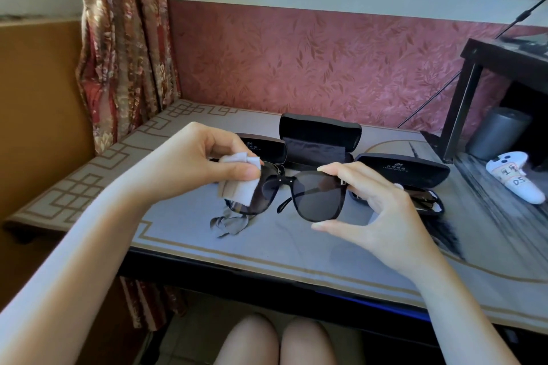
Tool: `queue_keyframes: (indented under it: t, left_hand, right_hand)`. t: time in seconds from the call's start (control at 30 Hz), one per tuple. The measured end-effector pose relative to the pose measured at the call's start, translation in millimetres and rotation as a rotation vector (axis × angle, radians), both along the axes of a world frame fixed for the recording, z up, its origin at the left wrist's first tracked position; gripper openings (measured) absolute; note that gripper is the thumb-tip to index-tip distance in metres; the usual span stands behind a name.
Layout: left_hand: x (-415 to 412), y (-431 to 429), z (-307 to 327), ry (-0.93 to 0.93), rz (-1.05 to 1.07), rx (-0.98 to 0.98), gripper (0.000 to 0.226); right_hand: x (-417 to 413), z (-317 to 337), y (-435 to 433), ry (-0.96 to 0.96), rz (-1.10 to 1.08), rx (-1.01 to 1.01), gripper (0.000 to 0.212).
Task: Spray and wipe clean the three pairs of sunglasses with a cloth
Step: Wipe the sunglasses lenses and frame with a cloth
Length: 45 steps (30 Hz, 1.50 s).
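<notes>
**Where things sit on the tabletop**

Over the middle of the tabletop (267, 249) hang the sunglasses (314, 195), with the left hand (195, 160) and its cloth (240, 184) at their left lens and the right hand (382, 207) at their right edge. A second cloth (228, 224) lies on the tabletop beneath them. Behind stand three cases: the left case (264, 147), the middle case (320, 139) furthest back, and the right case (406, 170), with another pair (427, 198) in it. A controller (516, 178) lies far right, before a stand (489, 68).

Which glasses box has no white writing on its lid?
The middle box, the one standing farthest back. Its lid is plain black, while the left box and the right box both show white writing on their lids.
</notes>
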<state>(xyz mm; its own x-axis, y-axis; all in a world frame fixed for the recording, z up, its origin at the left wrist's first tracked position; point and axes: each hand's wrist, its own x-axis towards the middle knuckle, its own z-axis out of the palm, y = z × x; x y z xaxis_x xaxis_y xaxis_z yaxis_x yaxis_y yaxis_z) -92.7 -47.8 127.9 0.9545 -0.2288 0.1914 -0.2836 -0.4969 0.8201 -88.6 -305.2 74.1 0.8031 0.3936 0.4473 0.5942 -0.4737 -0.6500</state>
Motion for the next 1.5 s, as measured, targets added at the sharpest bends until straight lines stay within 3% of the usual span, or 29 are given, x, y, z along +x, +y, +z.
queue_keyframes:
  t: [0.47, 0.8, 1.1, 1.5]
  left_hand:
    - [-4.7, -33.4, -2.9, -0.088, 0.029, 0.199, 0.016]
    - [-2.3, -41.9, -0.7, -0.061, 0.136, 0.176, 0.027]
    - [-4.1, -20.4, 5.3, 0.026, 0.057, 0.121, 0.005]
    - [-4.7, 12.3, 12.8, 0.076, -0.135, 0.226, 0.03]
  right_hand:
    - [-2.6, -3.3, 2.0, -0.037, -0.012, -0.061, 0.051]
    - [-2.3, -1.5, 0.2, -0.054, -0.014, -0.033, 0.051]
    - [-3.8, -1.6, 0.6, -0.017, -0.01, 0.011, 0.054]
    - [-1.8, -1.9, -2.6, 0.048, 0.044, 0.092, 0.057]
